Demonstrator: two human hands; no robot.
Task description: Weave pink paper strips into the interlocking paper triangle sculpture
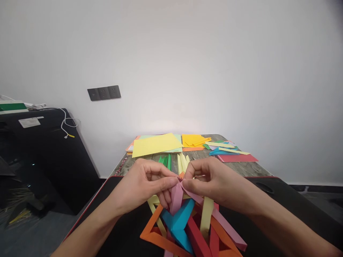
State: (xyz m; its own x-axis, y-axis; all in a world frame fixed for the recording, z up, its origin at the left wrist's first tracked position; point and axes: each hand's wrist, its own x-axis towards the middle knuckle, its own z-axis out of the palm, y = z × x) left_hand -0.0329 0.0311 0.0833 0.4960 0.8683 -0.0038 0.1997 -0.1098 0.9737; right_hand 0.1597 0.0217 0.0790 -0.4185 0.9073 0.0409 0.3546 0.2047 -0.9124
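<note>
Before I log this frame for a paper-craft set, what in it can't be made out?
Head view only:
- Paper model: its lower part is cut off by the bottom edge.
- Pink strip: its top end is covered by the left hand and right hand fingertips.
- Green strips: mostly hidden behind the hands.
- Label on the black object at left: print too small.

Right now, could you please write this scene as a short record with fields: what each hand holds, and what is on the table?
left hand: left hand pinches the pink paper strip at the top of the paper model
right hand: right hand pinches the same strip, fingertips meeting the left
paper model: interlocked folded strips in orange, blue, red, yellow and pink, on a black mat
behind the hands: green strips, a yellow sheet, a red sheet
wall: dark switch plate
</note>
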